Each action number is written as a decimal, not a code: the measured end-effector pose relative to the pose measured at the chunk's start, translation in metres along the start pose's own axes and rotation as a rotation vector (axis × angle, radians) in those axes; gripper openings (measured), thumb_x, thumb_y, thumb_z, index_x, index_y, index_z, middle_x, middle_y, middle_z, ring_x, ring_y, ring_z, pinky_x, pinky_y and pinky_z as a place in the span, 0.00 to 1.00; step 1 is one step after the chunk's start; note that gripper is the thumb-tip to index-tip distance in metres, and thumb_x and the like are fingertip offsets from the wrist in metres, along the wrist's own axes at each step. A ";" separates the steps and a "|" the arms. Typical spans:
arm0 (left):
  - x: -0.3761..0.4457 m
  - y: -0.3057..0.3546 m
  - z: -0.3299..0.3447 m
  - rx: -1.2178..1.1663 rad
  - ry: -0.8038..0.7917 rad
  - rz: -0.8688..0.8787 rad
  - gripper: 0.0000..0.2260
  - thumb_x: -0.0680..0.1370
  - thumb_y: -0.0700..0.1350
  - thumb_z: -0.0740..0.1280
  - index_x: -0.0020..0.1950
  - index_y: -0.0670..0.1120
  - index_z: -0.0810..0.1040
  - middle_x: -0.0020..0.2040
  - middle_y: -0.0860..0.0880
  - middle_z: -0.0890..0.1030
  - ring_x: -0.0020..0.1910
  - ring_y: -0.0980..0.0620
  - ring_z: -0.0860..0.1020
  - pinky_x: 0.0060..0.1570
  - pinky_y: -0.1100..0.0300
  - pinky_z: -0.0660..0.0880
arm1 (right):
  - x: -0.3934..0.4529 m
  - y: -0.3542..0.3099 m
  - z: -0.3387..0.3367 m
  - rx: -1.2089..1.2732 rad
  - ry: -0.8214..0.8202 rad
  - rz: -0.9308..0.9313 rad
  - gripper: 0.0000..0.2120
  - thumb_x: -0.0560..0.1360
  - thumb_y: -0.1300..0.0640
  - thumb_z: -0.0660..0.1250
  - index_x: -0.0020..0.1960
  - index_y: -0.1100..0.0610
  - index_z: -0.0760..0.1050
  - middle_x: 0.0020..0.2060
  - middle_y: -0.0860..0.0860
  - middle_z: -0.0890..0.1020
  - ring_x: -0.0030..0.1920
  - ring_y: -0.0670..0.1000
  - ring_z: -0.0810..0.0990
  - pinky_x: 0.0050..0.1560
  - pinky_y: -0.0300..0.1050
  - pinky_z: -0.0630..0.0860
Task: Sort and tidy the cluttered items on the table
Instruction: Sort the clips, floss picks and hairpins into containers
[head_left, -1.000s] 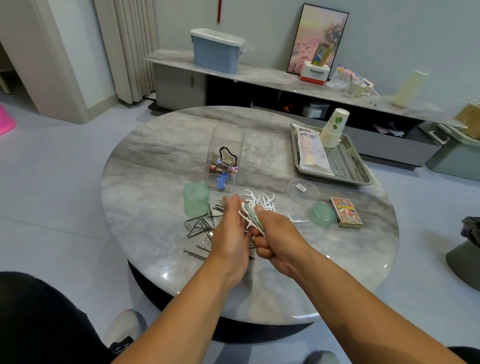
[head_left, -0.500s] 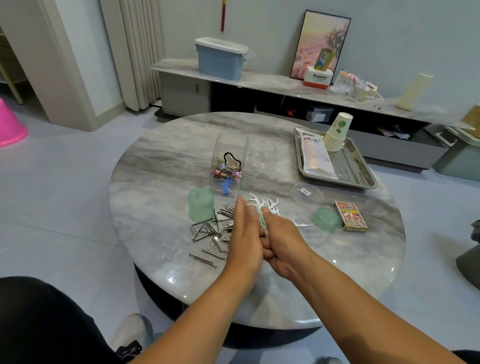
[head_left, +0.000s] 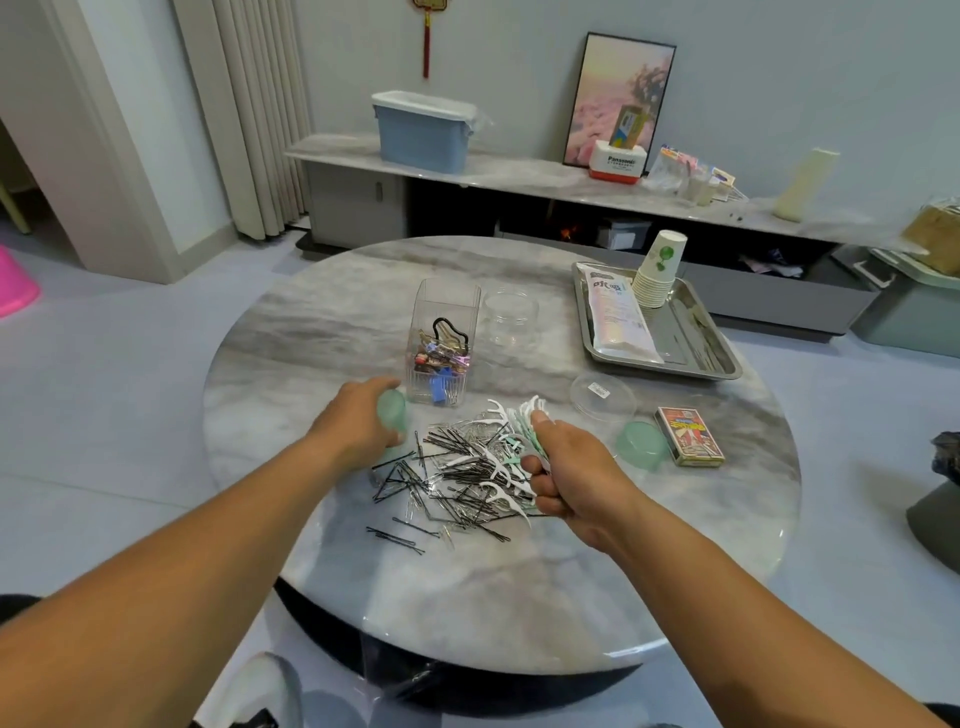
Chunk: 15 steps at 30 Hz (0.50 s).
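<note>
My right hand (head_left: 566, 470) is closed around a bundle of white and green floss picks (head_left: 527, 421) above the round marble table (head_left: 332, 332). My left hand (head_left: 358, 423) wraps the pale green cup (head_left: 393, 410), which stands left of the pile. Between the hands lies a heap of black hairpins (head_left: 447, 480) mixed with paper clips and several loose floss picks (head_left: 501, 467). A clear square box (head_left: 441, 343) behind the pile holds hair clips and ties.
An open clear round jar (head_left: 510, 318) stands behind the pile; its clear lid (head_left: 602, 396) and a green lid (head_left: 641, 446) lie to the right, next to a card pack (head_left: 688, 435). A metal tray (head_left: 722, 358) carries a pouch and stacked paper cups (head_left: 658, 270).
My left hand has left the floss picks in my right hand and moved left onto the green cup. My right hand keeps the bundle.
</note>
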<state>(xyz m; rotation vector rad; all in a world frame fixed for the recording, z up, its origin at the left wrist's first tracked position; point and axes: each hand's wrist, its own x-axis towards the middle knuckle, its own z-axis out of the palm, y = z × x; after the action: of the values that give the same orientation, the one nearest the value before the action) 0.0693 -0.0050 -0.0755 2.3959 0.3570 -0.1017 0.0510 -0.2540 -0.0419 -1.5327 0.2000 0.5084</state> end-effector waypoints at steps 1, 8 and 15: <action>0.000 0.000 -0.004 -0.096 0.028 -0.011 0.34 0.74 0.47 0.78 0.77 0.53 0.67 0.72 0.44 0.70 0.66 0.43 0.74 0.59 0.52 0.75 | 0.000 0.000 0.000 -0.048 -0.007 -0.020 0.13 0.85 0.45 0.57 0.55 0.54 0.71 0.33 0.50 0.69 0.25 0.45 0.58 0.25 0.37 0.55; -0.027 0.031 -0.031 -1.103 -0.246 -0.370 0.21 0.80 0.56 0.68 0.65 0.43 0.75 0.49 0.38 0.76 0.41 0.44 0.77 0.39 0.52 0.82 | 0.000 -0.015 0.003 -0.135 -0.091 -0.143 0.12 0.85 0.46 0.59 0.53 0.55 0.70 0.32 0.50 0.71 0.25 0.45 0.60 0.24 0.38 0.57; -0.051 0.046 0.012 -1.353 -0.456 -0.505 0.23 0.80 0.58 0.67 0.63 0.40 0.78 0.49 0.37 0.82 0.44 0.42 0.82 0.39 0.50 0.84 | -0.003 -0.010 0.015 -0.680 0.013 -0.488 0.13 0.84 0.46 0.59 0.48 0.54 0.74 0.36 0.48 0.77 0.34 0.47 0.73 0.38 0.46 0.68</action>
<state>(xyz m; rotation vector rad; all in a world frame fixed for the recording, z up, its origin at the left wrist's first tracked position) 0.0340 -0.0578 -0.0468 0.8816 0.5569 -0.4560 0.0498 -0.2394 -0.0307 -2.1583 -0.3732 0.1720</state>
